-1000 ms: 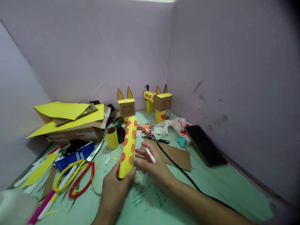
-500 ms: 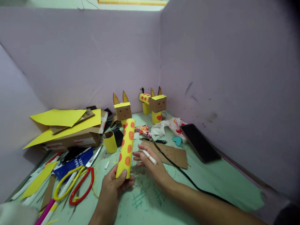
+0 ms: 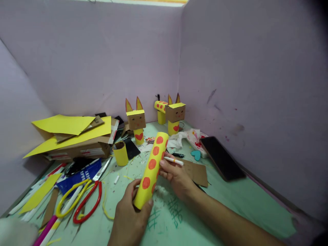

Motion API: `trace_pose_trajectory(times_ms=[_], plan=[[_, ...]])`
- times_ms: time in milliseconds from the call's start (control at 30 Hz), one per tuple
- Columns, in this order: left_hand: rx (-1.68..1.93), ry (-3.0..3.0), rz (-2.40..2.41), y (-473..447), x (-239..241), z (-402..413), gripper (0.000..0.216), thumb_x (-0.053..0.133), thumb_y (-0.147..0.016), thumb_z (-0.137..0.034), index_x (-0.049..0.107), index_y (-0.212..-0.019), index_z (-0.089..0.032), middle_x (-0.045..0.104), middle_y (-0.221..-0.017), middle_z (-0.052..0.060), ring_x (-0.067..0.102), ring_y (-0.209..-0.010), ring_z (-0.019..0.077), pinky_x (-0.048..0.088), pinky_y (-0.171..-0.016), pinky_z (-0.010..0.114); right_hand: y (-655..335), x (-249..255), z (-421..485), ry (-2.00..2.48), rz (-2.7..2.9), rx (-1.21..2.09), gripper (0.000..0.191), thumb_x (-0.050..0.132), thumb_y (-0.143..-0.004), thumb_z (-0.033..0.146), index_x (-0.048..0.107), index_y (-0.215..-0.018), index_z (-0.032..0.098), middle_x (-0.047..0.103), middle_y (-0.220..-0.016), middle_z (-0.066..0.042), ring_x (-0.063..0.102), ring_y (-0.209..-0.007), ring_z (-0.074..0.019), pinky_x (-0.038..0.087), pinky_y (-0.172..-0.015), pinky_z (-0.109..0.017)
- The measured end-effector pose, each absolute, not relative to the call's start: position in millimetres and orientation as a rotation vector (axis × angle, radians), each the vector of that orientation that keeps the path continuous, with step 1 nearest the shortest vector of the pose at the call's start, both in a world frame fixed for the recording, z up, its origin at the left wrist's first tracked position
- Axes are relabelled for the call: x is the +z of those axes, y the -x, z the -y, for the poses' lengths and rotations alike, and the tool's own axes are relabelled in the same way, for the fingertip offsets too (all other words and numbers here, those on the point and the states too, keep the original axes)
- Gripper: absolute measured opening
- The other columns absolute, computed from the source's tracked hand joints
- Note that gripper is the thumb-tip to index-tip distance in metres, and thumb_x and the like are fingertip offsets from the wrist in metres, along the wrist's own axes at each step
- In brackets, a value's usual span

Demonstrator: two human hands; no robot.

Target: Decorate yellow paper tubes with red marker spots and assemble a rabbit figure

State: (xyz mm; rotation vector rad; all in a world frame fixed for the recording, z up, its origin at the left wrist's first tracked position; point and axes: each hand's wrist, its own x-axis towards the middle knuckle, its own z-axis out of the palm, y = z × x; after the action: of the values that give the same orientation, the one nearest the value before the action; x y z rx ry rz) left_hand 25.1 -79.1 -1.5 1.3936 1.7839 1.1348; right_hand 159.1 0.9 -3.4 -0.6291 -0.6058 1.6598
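A yellow paper tube (image 3: 151,169) with orange-red dots slants up over the table. Its lower end is gripped by my left hand (image 3: 132,212), thumb and fingers around it. My right hand (image 3: 176,174) is closed on a white marker (image 3: 174,161) with an orange band, and its thumb and fingertips also meet the tube's right side. The marker's left end is hidden behind the tube. Behind the tube stands a cardboard cat-like figure (image 3: 136,121) with a heart on its yellow body; a similar figure (image 3: 175,112) is farther right, joined to a dotted tube.
Scissors (image 3: 87,201) with red and yellow handles lie left, near markers and a blue packet (image 3: 80,176). Yellow sheets (image 3: 64,124) top a cardboard pile. A short yellow tube (image 3: 120,153) stands nearby. A phone (image 3: 222,159), a teal heart (image 3: 196,155) and cardboard (image 3: 198,172) lie right.
The dotted tube has shifted right and leans more, turned so a row of dots faces me. My right hand, apart from it before, now touches it with the marker still held.
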Motion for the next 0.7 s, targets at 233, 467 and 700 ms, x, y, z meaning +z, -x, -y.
trace_pose_trajectory(times_ms=[233, 467, 700], plan=[[1.147, -1.209, -1.403, -24.1, -0.1, 77.8, 0.056, 0.063, -0.068, -0.046, 0.055, -0.114, -0.016, 0.069, -0.106, 0.01, 0.062, -0.092, 0.0281, 0.047, -0.077, 0.034, -154.0, -7.7, 11.0, 0.598, 0.783, 1.757, 0.044, 0.079, -0.059, 0.02, 0.056, -0.097, 0.022, 0.069, -0.079, 0.001, 0.065, -0.07, -0.0154, 0.051, -0.065, -0.028], [1.145, -0.634, -1.017, -15.9, 3.2, 73.8, 0.041, 0.073, -0.065, -0.031, 0.062, -0.101, -0.016, 0.07, -0.085, 0.008, 0.063, -0.066, 0.0203, 0.05, -0.063, 0.032, -158.6, -2.2, 13.4, 0.793, 1.02, 1.597, 0.044, 0.073, -0.068, 0.041, 0.058, -0.102, 0.018, 0.07, -0.079, -0.004, 0.065, -0.069, -0.0166, 0.048, -0.059, -0.027], [1.055, -0.539, -0.906, -12.3, -8.9, 67.8, 0.028, 0.076, -0.063, -0.024, 0.065, -0.085, -0.011, 0.069, -0.079, 0.011, 0.065, -0.066, 0.0206, 0.052, -0.066, 0.034, -181.1, 16.0, 1.9, 0.896, 1.024, 1.113, 0.033, 0.061, -0.077, 0.048, 0.069, -0.078, 0.016, 0.064, -0.057, -0.001, 0.058, -0.053, -0.0126, 0.047, -0.054, -0.025]])
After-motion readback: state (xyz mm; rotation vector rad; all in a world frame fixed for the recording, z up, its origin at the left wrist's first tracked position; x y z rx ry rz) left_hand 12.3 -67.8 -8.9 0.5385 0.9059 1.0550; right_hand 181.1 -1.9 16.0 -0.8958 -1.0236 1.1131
